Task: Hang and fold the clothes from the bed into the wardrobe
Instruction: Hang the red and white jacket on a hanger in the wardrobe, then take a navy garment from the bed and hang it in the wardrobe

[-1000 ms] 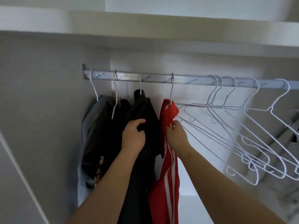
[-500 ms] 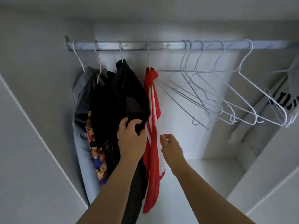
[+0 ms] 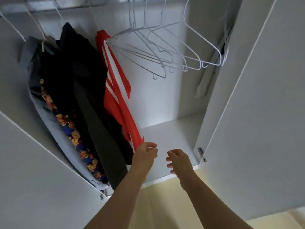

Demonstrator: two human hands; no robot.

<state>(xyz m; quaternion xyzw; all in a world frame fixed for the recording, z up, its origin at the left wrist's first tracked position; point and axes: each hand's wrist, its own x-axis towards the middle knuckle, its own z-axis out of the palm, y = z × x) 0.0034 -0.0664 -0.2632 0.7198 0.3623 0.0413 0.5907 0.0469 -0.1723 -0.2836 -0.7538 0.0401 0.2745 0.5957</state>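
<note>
The left hand (image 3: 144,154) has its fingers curled inward, knuckles right against the bottom hem of the red garment with white stripes (image 3: 115,90). Whether the fingertips actually pinch the cloth cannot be told, since the hem ends just where the hand begins. Just to the right of it, apart from it and touching nothing, the right hand (image 3: 179,160) hovers with fingers loosely spread and empty. Both hands are over the white bottom panel of the wardrobe (image 3: 173,133).

From the left fingers the red garment runs up and to the left to a wire hanger hooked on the rail (image 3: 49,4) far above. Immediately left of the left hand hangs a long black garment (image 3: 85,96), touching the red one. Further left come a cloth with a colourful cartoon print (image 3: 72,134) and then a grey garment (image 3: 49,118), all pressed together. Above and to the right of both hands, well apart from them, a bunch of empty white wire hangers (image 3: 165,60) hangs tilted. To the right of the right hand is a metal hinge (image 3: 201,154) on the open white door (image 3: 264,113); another open door (image 3: 24,162) stands left of the left forearm. Below the wrists shows a pale yellow floor (image 3: 165,204)
</note>
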